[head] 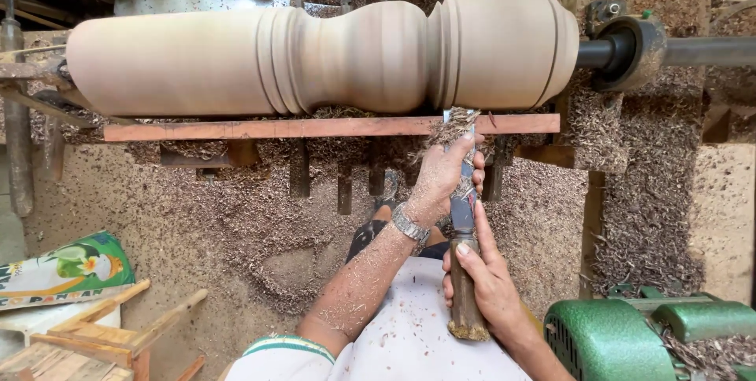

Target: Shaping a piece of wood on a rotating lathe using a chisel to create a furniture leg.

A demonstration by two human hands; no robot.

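One pale, lathe-turned wooden baluster blank (315, 58) lies crosswise; all places are given from it. Just below it: one long reddish wooden tool rest (315, 128). Against its lower edge: one steel-bladed turning chisel with a dark wooden handle (465, 286). On that chisel: my two hands, the left hand (445, 176) nearer the blank, the right hand (488, 278) farther from it. On my left arm: one silver metal wristwatch (410, 225). At its right end: one dark metal spindle (622, 52). Far below, right: one green metal motor housing (606, 341). Far below, left: one printed green bag (67, 269).
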